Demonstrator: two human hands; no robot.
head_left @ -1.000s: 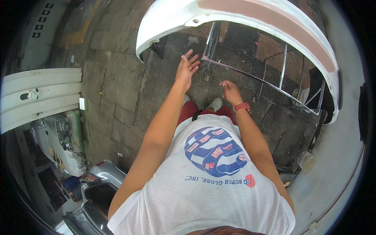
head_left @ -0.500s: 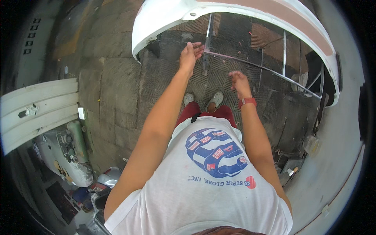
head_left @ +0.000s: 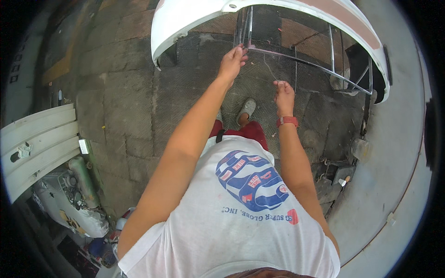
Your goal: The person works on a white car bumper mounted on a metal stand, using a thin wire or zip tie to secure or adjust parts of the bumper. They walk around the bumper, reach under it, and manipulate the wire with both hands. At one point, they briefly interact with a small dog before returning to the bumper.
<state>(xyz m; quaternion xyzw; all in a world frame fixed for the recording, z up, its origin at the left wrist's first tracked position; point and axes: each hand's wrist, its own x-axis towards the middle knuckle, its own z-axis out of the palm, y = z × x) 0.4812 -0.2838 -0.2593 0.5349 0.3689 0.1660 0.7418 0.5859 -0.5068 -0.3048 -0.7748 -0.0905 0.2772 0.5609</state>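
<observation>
A white car bumper point(head_left: 172, 34) with a pinkish-brown band curves across the top, held up off the ground. Beneath it stands a thin metal frame point(head_left: 301, 60) of narrow bars. My left hand point(head_left: 230, 66) is at the frame's left corner, fingers closed together; what they pinch is hidden. From near that corner a thin, pale wire or string point(head_left: 268, 67) trails down to my right hand point(head_left: 284, 98). The right fingertips are pinched on its lower end, a little below the frame's front bar. A red band circles my right wrist.
The floor point(head_left: 130, 92) is dark, worn paving. At left lie a cream ribbed panel point(head_left: 41, 139), a green cylinder point(head_left: 83, 180) and a plastic-wrapped bundle point(head_left: 74, 208). A pale grey wall point(head_left: 394, 171) runs along the right, with small items at its foot.
My left hand has closed at the frame's corner. My right fingers have come together, and the thin strand now shows between them and the frame. The bumper sits higher in view.
</observation>
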